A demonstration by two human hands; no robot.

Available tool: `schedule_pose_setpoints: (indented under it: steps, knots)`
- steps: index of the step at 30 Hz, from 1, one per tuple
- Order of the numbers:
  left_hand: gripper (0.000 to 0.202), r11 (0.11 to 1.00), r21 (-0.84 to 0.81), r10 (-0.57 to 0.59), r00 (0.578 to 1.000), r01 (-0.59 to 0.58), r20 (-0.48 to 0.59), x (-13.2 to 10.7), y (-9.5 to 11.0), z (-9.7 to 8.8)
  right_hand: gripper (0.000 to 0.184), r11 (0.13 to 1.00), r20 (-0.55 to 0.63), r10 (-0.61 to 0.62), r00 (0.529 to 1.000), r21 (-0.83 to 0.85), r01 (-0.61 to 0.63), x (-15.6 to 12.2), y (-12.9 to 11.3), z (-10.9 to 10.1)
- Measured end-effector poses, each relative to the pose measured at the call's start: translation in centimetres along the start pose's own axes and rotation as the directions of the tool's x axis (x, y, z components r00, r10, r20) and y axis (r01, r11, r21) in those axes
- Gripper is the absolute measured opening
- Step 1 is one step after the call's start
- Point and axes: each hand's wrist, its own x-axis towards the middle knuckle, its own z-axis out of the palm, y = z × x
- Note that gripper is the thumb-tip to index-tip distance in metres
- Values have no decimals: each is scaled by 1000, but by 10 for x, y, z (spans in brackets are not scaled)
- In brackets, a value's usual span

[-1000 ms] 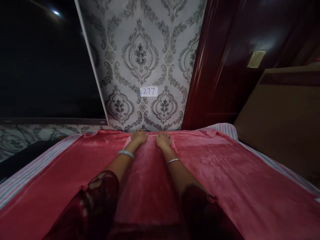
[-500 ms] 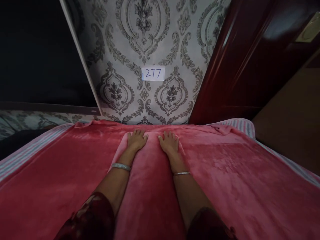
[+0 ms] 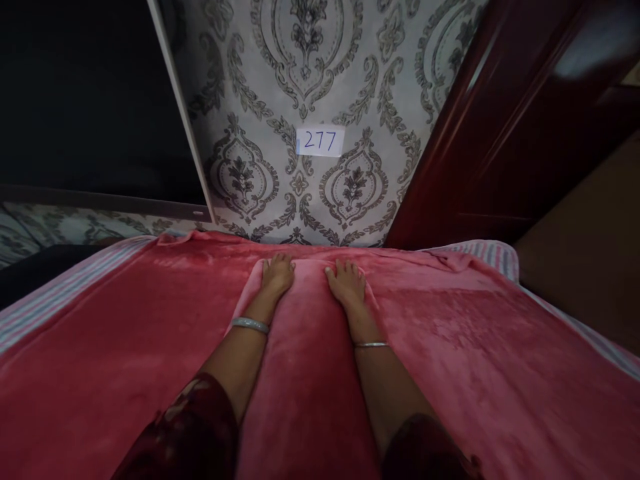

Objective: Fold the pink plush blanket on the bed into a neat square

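I read left hand (image 3: pixel 277 275) and right hand (image 3: pixel 346 283) open, flat on red fleece blanket (image 3: pixel 440 347); label (image 3: pixel 320 141) "277" on damask wallpaper (image 3: pixel 240 87) beyond hands.

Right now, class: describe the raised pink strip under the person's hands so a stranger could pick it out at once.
Start at the grey damask wallpaper with its paper label reading 277. Below it spreads a red fleece blanket. Down its middle runs a raised pink band, set apart by the left hand and right hand resting on its far end, one at each edge.
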Motion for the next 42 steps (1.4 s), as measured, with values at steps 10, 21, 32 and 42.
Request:
schedule_pose_setpoints:
  steps: [10, 21, 32, 42]
  knots:
    - [49, 874, -478, -161, 981, 90, -110, 16, -23, 4, 57, 1000, 0, -7, 1000, 14, 7, 0, 1, 0]
    - [63, 735, -671, -331, 916, 99, -227, 21, -29, -18, 55, 999, -21, -12, 1000, -30, 11, 1, 0, 2]
    - [58, 926, 78, 329, 892, -369, 309, -34, 53, -3, 54, 998, -32, -31, 999, -47, 30, 0, 3, 3]
    - [61, 986, 149, -97, 981, 72, 166, -4, -19, -19, 55, 1000, -34, -23, 999, -13, 22, -2, 1, 1]
